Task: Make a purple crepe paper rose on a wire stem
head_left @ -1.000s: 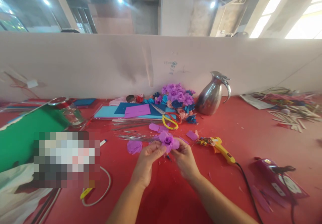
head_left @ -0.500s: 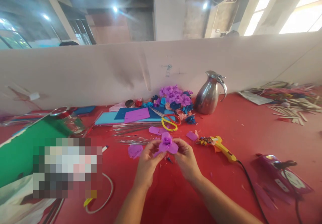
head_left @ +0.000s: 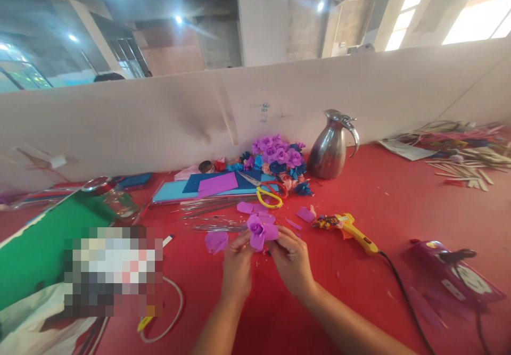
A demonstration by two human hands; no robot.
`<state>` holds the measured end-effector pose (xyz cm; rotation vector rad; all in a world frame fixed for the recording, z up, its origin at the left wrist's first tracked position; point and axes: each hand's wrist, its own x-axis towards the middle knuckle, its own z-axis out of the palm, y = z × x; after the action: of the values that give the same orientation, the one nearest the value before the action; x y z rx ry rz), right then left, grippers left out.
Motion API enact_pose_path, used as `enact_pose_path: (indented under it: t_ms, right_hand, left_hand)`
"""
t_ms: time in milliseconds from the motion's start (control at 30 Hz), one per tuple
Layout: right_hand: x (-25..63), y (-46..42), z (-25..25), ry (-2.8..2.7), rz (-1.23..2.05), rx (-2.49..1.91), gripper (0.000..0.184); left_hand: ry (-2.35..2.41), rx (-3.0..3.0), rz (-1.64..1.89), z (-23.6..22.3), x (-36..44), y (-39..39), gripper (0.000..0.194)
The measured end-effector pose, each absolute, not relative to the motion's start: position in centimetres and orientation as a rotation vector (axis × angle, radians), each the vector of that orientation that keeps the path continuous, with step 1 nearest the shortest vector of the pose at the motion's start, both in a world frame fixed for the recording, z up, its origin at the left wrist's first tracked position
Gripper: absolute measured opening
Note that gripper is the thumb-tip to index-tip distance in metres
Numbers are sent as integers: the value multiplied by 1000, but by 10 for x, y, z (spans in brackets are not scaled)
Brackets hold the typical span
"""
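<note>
Purple flower (head_left: pixel 256 231), one, held over the red table (head_left: pixel 271 323) between both hands: left hand (head_left: pixel 238 262) pinching its left side, right hand (head_left: pixel 294 259) grasping the petal at right. Rolled centre and some outer petals in place; judged part-built. Loose petals (head_left: pixel 216 242), seemingly unused, beside left hand; heaped flowers (head_left: pixel 279 150), apparently finished, behind.

Matt paper makes up the purple flower (head_left: pixel 257 229) near the middle. Far behind it the pitcher (head_left: pixel 328 150) is polished metal, and the scissors (head_left: pixel 250 180) join shiny metal blades to smooth plastic handles. To the right, the glue gun (head_left: pixel 360 238) has a yellow plastic body; the far sticks (head_left: pixel 465 171) are dull, bare wood. The red tabletop (head_left: pixel 275 323) gives a soft sheen. At left the jar (head_left: pixel 121 201) is clear and shiny, glass or plastic, I can't tell from here.
</note>
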<state>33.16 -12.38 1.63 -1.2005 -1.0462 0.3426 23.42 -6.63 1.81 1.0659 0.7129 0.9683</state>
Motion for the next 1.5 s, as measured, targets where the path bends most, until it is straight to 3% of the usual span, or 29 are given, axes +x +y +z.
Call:
enact_pose_path:
  t_ms: [400,1067,1333,1500]
  right_hand:
    - [329,-125,11,-981,248,-1202,26]
    - [354,-137,41,-973,714,-1152,17]
    - [352,-137,45,-1108,363,-1357,3]
    - [354,-135,44,-1067,429,-1371,6]
  left_hand:
    - [698,1088,1027,16,235,-69,18]
    - [794,1729,1151,12,218,-48,20]
    - [781,1758,1147,4,218,-46,22]
    - [768,1739,1138,5,219,-46,17]
